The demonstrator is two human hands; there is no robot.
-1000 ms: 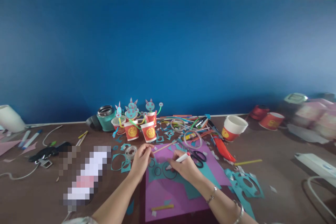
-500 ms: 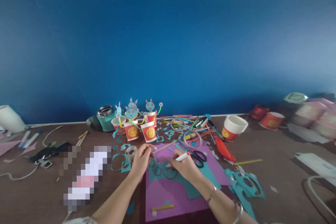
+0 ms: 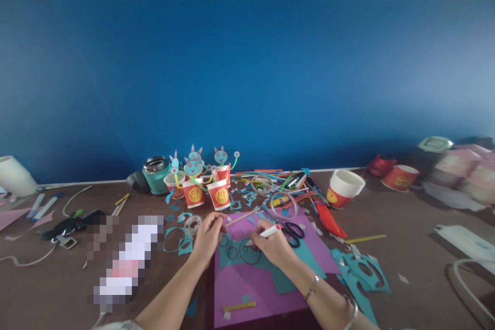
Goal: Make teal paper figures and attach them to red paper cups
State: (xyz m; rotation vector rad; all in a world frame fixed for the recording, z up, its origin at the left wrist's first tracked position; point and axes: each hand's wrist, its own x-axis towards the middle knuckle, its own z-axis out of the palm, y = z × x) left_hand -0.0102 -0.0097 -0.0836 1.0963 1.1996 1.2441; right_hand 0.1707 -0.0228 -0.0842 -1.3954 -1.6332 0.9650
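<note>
In my right hand (image 3: 270, 242) is a white marker (image 3: 267, 235) with a red end, its tip down on a sheet of teal paper (image 3: 235, 267). Dark outlined circles show on this sheet, two small and one larger; a small mark shows inside the larger one, near the tip. At the sheet's upper left edge rests my left hand (image 3: 209, 237), fingers curled together; what is between them, if anything, is hidden. Beneath the teal paper lies purple paper (image 3: 228, 294). Black-handled scissors (image 3: 293, 233) lie just beyond my right hand.
Red and white paper cups (image 3: 219, 194) with teal animal faces stand behind my hands. Right of them are a pile of straws and pens (image 3: 276, 183) and white cups (image 3: 345, 188). Teal cutouts (image 3: 365, 270) lie to the right, a tape roll (image 3: 192, 224) to the left, beyond it a teal jar (image 3: 157, 175).
The marker tip has shifted slightly within the larger circle, and a small curved mark now shows there. My left hand has stayed in place.
</note>
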